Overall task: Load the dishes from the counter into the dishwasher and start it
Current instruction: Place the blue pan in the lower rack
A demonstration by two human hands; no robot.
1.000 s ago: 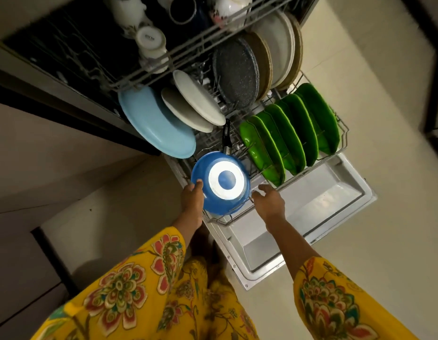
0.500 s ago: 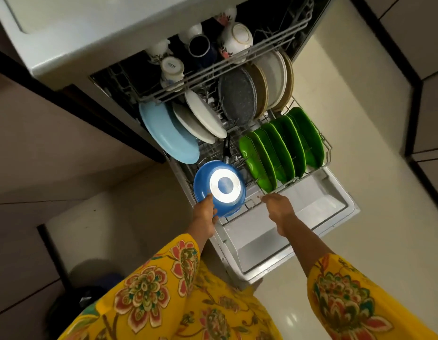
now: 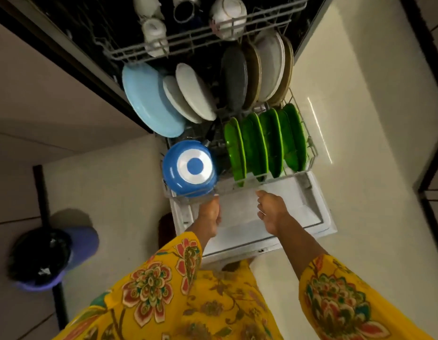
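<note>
The dishwasher's lower rack [image 3: 310, 153] is pulled out over the open door [image 3: 301, 212]. At its front left a blue pan [image 3: 191, 168] lies bottom up, handle pointing back. Several green plates [image 3: 264, 143] stand on edge at the front right. Behind them are a light blue plate [image 3: 149, 99], white plates [image 3: 193, 94] and a dark grey plate [image 3: 233, 77]. My left hand [image 3: 210, 214] reaches the rack's front rail just below the pan, off the pan itself. My right hand [image 3: 271, 212] has its fingertips at the same rail below the green plates. Neither hand holds a dish.
The upper rack [image 3: 188, 42] holds upturned cups and mugs above the plates. A purple bin with a black liner [image 3: 53, 256] stands on the floor at the left. Pale floor stretches to the right of the door; dark cabinet edges line the right side.
My left hand has let go of the blue pan and dropped to the rack's front rail. My right hand has stayed at the rail. The view has swung to face the rack squarely.
</note>
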